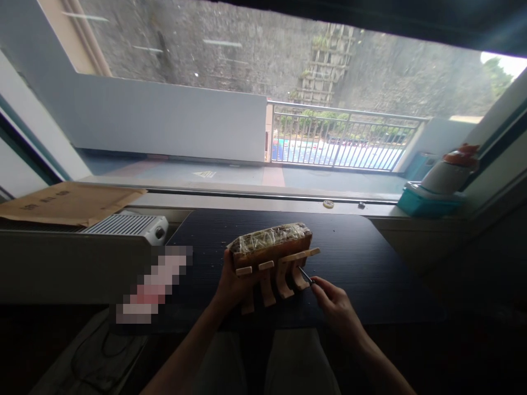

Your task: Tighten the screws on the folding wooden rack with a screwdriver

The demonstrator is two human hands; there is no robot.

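A wooden rack (272,249) with several hook-shaped pegs and a plastic-wrapped top stands tilted on the dark table (362,258). My left hand (228,282) grips its left end, fingers wrapped round the wood. My right hand (335,304) is closed in a pinch on a thin dark tool (305,276), whose tip touches the rack by the rightmost peg.
A white ribbed heater (127,225) and a brown cardboard sheet (66,203) lie at the left. A teal box with a white container (436,189) sits on the sill at right. A blurred pink patch (154,282) lies on the table's left. The window shows a balcony railing.
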